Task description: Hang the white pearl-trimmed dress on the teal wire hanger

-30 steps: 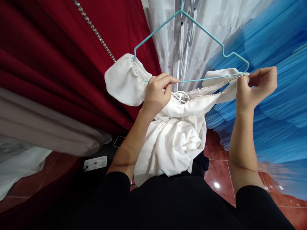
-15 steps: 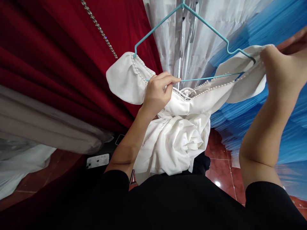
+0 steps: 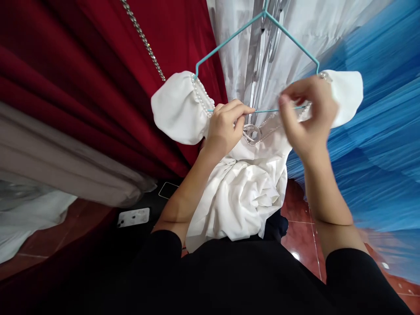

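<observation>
Two bare hands are held up at the turquoise wire hanger (image 3: 229, 39), both forearms being raised from below it. The left hand (image 3: 226, 124) is bent at the wrist over the left part of the hanger's lower bar, and the bar and the pearl-edged neckline are pinched narrowly between thumb and fingers. The right hand (image 3: 310, 118) is turned inward in front of the hanger's right end, its fingers curled toward the thumb; it is blurred by motion, and whether anything is gripped cannot be told.

Compared with the earlier frame, the right hand has been brought inward from well beyond the hanger's right end, and the right puff sleeve (image 3: 348, 96) has been let go and is now seen just beside that end. The left hand is kept almost where it was.

The white smooth-cloth dress (image 3: 239, 197) is hung at and below the hanger, its skirt gathered in thick folds. The left puff sleeve (image 3: 179, 109) is spread beside the hanger's left end, and its opening is edged with pearl beads. A looped white cord (image 3: 252, 132) is seen at the neckline, under the lower bar.
</observation>
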`<state>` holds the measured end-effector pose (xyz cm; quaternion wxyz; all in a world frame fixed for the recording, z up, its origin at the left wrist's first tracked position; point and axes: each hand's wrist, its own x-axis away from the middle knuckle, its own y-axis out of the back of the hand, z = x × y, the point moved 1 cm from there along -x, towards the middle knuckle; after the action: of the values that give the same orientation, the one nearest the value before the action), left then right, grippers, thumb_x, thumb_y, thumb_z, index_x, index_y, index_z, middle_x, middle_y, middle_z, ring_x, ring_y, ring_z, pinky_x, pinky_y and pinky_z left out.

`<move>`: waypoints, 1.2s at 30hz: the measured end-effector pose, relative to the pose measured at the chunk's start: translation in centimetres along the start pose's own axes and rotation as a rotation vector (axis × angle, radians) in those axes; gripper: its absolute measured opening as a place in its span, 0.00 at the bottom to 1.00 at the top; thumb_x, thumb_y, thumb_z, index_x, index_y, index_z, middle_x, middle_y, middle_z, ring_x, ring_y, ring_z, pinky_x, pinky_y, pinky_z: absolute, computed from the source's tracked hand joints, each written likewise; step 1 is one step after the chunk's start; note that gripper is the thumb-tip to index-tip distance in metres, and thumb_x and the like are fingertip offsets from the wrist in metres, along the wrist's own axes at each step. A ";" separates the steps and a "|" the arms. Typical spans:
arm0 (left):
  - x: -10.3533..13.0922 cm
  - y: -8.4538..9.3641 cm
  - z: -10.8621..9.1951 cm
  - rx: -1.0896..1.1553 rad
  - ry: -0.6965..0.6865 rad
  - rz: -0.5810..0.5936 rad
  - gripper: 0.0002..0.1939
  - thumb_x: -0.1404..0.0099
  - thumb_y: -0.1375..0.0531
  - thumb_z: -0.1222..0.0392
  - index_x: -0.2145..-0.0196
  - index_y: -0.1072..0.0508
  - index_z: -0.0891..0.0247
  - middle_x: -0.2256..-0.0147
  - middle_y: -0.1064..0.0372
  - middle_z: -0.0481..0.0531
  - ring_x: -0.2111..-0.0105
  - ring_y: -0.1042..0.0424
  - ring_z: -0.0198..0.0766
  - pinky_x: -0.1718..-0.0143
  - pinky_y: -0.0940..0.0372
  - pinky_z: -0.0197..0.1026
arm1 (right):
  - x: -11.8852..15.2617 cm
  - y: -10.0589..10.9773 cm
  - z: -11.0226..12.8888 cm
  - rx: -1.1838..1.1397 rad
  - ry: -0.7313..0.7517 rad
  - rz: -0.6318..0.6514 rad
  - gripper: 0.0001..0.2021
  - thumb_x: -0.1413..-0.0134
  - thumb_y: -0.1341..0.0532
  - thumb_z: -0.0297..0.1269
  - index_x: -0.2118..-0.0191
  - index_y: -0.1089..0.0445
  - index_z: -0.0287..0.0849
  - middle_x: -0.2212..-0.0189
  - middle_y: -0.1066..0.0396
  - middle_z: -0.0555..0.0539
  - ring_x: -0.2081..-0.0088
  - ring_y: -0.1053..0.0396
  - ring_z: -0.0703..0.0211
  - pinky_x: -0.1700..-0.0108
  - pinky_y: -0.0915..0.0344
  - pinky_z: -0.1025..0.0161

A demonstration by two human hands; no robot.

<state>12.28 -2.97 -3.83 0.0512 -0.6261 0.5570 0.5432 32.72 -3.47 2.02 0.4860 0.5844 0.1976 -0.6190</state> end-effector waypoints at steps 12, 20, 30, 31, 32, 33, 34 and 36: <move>0.1 2.4 -0.1 0.029 0.026 -0.322 0.15 0.19 0.48 0.64 0.54 0.21 0.53 0.51 0.23 0.51 0.46 0.22 0.45 0.40 0.28 0.53 | 6.0 -6.2 -1.5 0.109 -0.110 0.169 0.16 0.25 0.46 0.43 0.41 0.27 0.51 0.56 0.21 0.47 0.54 0.26 0.48 0.38 0.34 0.40; -1.0 4.5 5.9 0.012 0.060 -0.499 0.27 0.32 0.31 0.70 0.39 0.28 0.55 0.40 0.27 0.51 0.38 0.29 0.44 0.32 0.33 0.52 | 5.8 -6.0 -1.6 0.195 -0.092 0.243 0.15 0.25 0.47 0.39 0.44 0.25 0.52 0.53 0.21 0.47 0.51 0.27 0.48 0.35 0.37 0.38; -1.8 7.8 8.6 0.137 0.308 -0.677 0.13 0.30 0.43 0.77 0.58 0.25 0.62 0.59 0.21 0.48 0.52 0.19 0.37 0.44 0.23 0.42 | 5.5 -4.3 -2.7 0.199 -0.003 0.304 0.17 0.27 0.45 0.38 0.40 0.26 0.52 0.48 0.21 0.47 0.50 0.28 0.48 0.38 0.36 0.41; -1.5 8.3 9.2 0.116 0.315 -0.708 0.14 0.32 0.45 0.78 0.59 0.25 0.63 0.60 0.21 0.49 0.54 0.19 0.37 0.46 0.23 0.42 | 5.4 -4.1 -2.7 0.196 0.007 0.299 0.17 0.27 0.45 0.37 0.40 0.26 0.52 0.48 0.21 0.47 0.50 0.28 0.48 0.39 0.35 0.42; -1.2 8.8 9.9 0.096 0.312 -0.738 0.14 0.33 0.46 0.77 0.60 0.24 0.64 0.61 0.21 0.49 0.56 0.19 0.37 0.48 0.23 0.43 | 5.4 -4.0 -2.7 0.193 0.015 0.294 0.17 0.27 0.45 0.37 0.41 0.26 0.52 0.48 0.21 0.48 0.50 0.28 0.48 0.39 0.35 0.42; -0.8 9.1 10.9 0.080 0.303 -0.757 0.13 0.33 0.45 0.76 0.60 0.24 0.64 0.62 0.21 0.49 0.57 0.19 0.38 0.49 0.22 0.44 | 5.4 -3.9 -2.7 0.189 0.020 0.293 0.17 0.28 0.45 0.36 0.41 0.25 0.52 0.48 0.20 0.48 0.51 0.28 0.49 0.40 0.35 0.42; -0.4 9.4 12.1 0.072 0.293 -0.753 0.11 0.33 0.43 0.73 0.61 0.23 0.63 0.63 0.21 0.48 0.58 0.19 0.38 0.50 0.22 0.45 | 5.4 -3.8 -2.7 0.183 0.021 0.294 0.17 0.28 0.45 0.36 0.41 0.25 0.52 0.48 0.20 0.48 0.51 0.28 0.49 0.40 0.35 0.42; 0.6 9.6 14.6 0.083 0.304 -0.670 0.03 0.30 0.37 0.64 0.60 0.23 0.59 0.63 0.20 0.44 0.58 0.19 0.38 0.51 0.21 0.48 | 5.4 -3.7 -2.6 0.170 0.007 0.300 0.17 0.29 0.45 0.36 0.41 0.25 0.53 0.49 0.21 0.48 0.51 0.28 0.48 0.40 0.35 0.42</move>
<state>-4.18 2.81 -4.97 0.1684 -0.8448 0.3438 0.3740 31.88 -1.67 -4.77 0.5210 0.6486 0.0565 -0.5519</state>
